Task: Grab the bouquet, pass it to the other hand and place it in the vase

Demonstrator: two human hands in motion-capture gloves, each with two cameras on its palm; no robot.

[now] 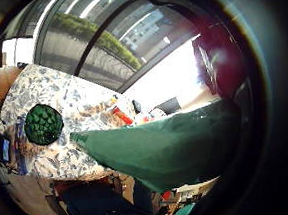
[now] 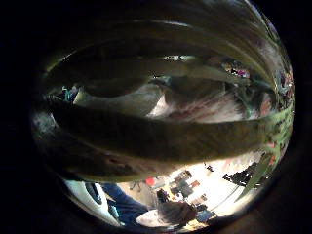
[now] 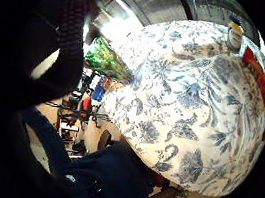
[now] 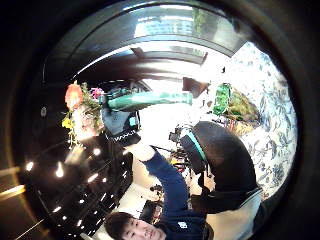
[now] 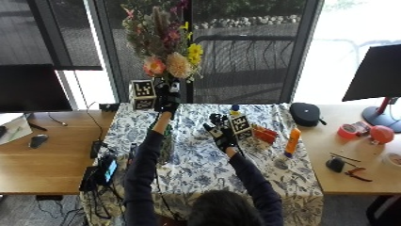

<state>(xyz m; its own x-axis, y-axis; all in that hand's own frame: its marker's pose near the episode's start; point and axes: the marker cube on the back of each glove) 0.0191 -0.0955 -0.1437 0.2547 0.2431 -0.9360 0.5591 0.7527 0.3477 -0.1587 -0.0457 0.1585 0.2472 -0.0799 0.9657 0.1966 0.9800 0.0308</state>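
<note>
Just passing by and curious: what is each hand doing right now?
Left hand: grips the bouquet, raised above the table.
Right hand: open, holding nothing.

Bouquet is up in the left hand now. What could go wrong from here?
1. The left hand grips the bouquet low on its stems, with the wide flower head high above. It could tip during the pass, since the right hand is well apart from it.
2. The vase stands right beside the left forearm, so lowering that arm might knock it over.
</note>
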